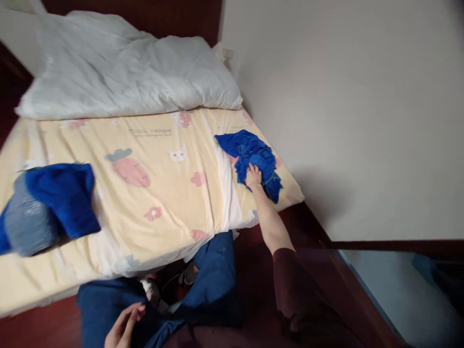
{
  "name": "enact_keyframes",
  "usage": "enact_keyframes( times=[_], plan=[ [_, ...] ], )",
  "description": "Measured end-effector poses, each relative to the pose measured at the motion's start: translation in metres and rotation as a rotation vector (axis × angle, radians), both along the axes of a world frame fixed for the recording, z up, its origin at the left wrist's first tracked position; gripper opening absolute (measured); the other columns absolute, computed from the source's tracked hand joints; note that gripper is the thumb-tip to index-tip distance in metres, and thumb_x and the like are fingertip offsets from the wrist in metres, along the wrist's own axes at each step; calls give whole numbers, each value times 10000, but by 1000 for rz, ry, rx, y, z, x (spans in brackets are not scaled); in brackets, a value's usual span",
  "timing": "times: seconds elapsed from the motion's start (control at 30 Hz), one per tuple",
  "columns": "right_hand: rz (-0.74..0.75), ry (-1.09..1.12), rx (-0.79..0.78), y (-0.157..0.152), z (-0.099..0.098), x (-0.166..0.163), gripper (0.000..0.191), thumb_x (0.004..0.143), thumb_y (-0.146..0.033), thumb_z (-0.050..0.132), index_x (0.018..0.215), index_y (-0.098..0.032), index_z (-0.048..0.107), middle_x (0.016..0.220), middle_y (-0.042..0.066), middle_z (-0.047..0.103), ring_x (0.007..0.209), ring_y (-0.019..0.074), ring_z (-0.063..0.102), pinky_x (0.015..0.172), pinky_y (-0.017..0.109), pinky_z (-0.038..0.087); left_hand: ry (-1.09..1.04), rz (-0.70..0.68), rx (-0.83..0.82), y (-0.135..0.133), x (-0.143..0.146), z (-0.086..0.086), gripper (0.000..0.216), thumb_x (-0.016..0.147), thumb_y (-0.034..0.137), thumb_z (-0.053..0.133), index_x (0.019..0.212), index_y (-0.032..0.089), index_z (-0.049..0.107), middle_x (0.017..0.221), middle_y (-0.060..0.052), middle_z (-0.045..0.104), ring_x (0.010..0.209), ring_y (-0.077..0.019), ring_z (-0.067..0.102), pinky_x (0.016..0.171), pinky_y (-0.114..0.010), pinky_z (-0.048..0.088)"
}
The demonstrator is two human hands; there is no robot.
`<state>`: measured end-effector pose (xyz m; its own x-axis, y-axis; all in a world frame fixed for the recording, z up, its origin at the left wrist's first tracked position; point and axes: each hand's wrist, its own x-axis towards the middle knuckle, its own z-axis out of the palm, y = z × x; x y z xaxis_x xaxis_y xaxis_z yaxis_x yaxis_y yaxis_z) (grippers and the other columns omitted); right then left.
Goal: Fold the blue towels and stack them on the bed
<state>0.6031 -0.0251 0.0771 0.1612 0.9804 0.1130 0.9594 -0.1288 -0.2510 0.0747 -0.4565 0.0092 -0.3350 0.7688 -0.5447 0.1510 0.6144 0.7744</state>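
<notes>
My right hand (254,175) reaches out to a crumpled pile of blue cloths (257,150) at the right side of the bed. Its fingers are bent into the fabric and grip it. Low in the picture, over my lap, my left hand (125,324) holds nothing; its fingers are loosely curled, with the thumb a little apart. Farther left on the bed, a blue cloth (67,193) lies partly over a grey bundle (29,220) with a shiny surface, perhaps plastic wrap.
The bed has a yellow sheet (174,193) printed with carrots and flowers. A large white pillow or folded quilt (137,77) lies across its far end. A plain wall (344,121) stands along the right. My knees (213,270) are against the near edge.
</notes>
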Motion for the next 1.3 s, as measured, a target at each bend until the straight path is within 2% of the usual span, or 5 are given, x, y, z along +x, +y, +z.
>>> enact_keyframes(
  times=[0.17,0.37,0.57,0.83,1.3],
  plan=[
    [-24,38,93,11,-6,1,518,841,-112,456,1324,18,591,1441,265,500,1283,336,467,1101,498,388,-11,-97,84,2,15,22,650,749,784,611,944,180,749,871,-61,748,829,-244,686,839,-348,569],
    [409,168,353,-36,29,-57,488,909,-162,422,1363,-83,585,1427,202,550,1332,295,484,1162,503,361,-67,-120,140,-3,22,15,589,831,718,579,980,168,728,901,-75,734,860,-234,671,823,-333,546],
    [697,546,272,-152,58,-202,432,1007,-273,418,1398,-216,594,1446,114,564,1366,252,493,1181,467,389,-76,-134,253,-7,25,9,526,889,640,560,1046,154,688,958,-85,728,891,-223,676,858,-349,550],
    [746,1016,-6,-378,-4,-380,501,999,-193,465,1493,-266,494,1497,89,526,1387,226,494,1180,423,431,249,28,606,0,18,36,689,909,464,612,1502,203,379,1528,-177,432,1352,-294,512,1027,-444,529],
    [674,999,91,-426,-20,-359,235,946,-138,549,1009,-272,732,1031,69,730,1201,248,639,1043,474,530,509,-380,648,-17,14,42,237,948,261,446,978,204,674,1003,-92,681,1019,-265,556,960,-443,472]
  ],
)
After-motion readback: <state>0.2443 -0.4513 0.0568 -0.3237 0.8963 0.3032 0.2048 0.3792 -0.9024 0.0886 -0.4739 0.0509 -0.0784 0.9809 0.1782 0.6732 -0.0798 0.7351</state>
